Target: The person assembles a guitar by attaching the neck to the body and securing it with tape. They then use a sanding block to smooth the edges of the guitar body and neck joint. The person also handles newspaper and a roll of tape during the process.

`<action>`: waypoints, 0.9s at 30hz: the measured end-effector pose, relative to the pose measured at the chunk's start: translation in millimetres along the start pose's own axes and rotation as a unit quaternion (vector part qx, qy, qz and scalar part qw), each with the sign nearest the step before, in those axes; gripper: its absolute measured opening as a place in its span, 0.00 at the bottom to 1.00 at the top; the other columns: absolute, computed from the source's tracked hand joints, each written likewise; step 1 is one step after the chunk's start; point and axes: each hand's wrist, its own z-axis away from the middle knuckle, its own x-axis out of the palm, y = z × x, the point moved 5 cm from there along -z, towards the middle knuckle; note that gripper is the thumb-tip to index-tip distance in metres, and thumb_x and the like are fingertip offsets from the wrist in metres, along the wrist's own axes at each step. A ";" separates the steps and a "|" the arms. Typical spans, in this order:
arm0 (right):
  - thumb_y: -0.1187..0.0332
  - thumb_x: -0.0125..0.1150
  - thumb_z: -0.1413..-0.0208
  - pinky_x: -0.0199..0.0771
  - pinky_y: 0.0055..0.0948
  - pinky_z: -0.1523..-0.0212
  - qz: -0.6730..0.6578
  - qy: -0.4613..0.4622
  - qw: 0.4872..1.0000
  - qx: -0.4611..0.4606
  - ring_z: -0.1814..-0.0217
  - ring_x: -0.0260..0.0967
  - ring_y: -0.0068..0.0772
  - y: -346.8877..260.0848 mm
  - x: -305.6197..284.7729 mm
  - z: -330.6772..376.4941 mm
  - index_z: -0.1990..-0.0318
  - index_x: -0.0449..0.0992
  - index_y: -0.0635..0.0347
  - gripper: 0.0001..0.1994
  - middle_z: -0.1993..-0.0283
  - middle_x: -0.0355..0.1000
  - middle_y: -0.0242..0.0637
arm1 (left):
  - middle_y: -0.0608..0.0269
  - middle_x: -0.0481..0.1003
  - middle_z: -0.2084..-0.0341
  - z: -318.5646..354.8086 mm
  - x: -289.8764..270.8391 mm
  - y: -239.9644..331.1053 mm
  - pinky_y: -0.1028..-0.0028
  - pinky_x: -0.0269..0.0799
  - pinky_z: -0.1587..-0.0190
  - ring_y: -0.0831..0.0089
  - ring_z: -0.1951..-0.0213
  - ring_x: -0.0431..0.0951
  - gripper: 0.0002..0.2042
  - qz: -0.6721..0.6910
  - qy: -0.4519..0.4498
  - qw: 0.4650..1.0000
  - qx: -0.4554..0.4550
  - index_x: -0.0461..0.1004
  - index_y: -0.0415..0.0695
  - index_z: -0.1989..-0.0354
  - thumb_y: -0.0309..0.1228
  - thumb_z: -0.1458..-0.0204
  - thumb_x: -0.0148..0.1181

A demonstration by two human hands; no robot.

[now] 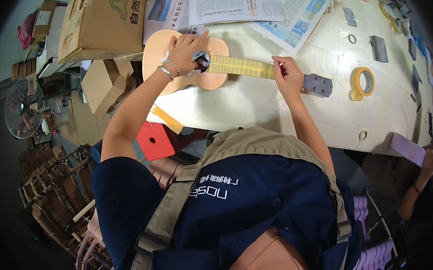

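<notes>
A small ukulele (218, 81) with a pale, bare wood body lies on the table, its neck pointing right. Yellow tape (242, 65) covers the fretboard, and the dark grey headstock (318, 85) has no tuners on it. Crumpled printed paper (201, 60) sticks out of the sound hole. My left hand (183, 53) rests on the body beside this paper, fingers stretched out; its thumb side is partly hidden. Near the headstock my right hand (289, 79) is closed around the neck, thumb and index finger at the fretboard's edge.
Newspapers (237, 5) and a cardboard box (101, 25) lie beyond the ukulele. A yellow tape roll (362, 82) and grey blocks (378, 48) are on the table at right. A red stool (155, 141) stands below the edge. Another person's hand (429, 163) holds a purple piece (408, 148).
</notes>
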 end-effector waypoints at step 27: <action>0.79 0.61 0.53 0.62 0.20 0.81 0.028 -0.024 0.999 -0.034 0.82 0.62 0.20 -3.6 3.2 -2.6 0.68 0.79 0.55 0.06 0.75 0.70 0.28 | 0.56 0.69 0.52 9.3 -3.5 -19.4 0.45 0.42 0.37 0.55 0.40 0.60 0.27 0.129 0.154 0.979 0.036 0.70 0.47 0.47 0.38 0.59 0.64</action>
